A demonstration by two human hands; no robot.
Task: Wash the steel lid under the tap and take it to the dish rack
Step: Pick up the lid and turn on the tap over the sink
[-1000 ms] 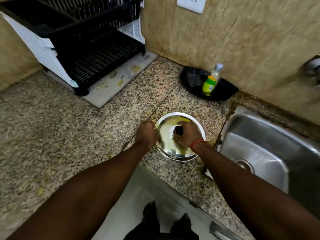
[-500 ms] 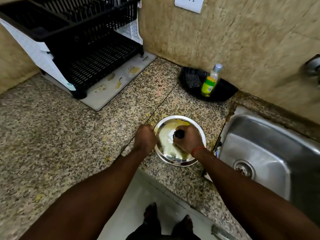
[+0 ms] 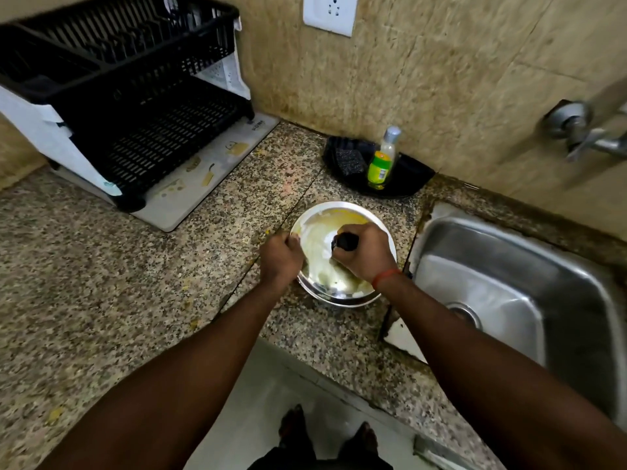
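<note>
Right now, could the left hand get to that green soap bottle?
Probably yes, once it lets go: the left hand holds the rim of the steel lid, and only bare counter lies between it and the soap bottle.

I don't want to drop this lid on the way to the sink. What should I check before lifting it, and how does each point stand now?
1. The right hand grips the black knob: ok.
2. The left hand holds the steel lid at its left rim: ok.
3. The sink is free of dishes where visible: ok.
4. Water running from the tap: cannot tell, it is blurred.
5. Lid clean enough for the dish rack: not ok, yellowish residue covers it.
6. Room on the rack's lower shelf: ok.
</note>
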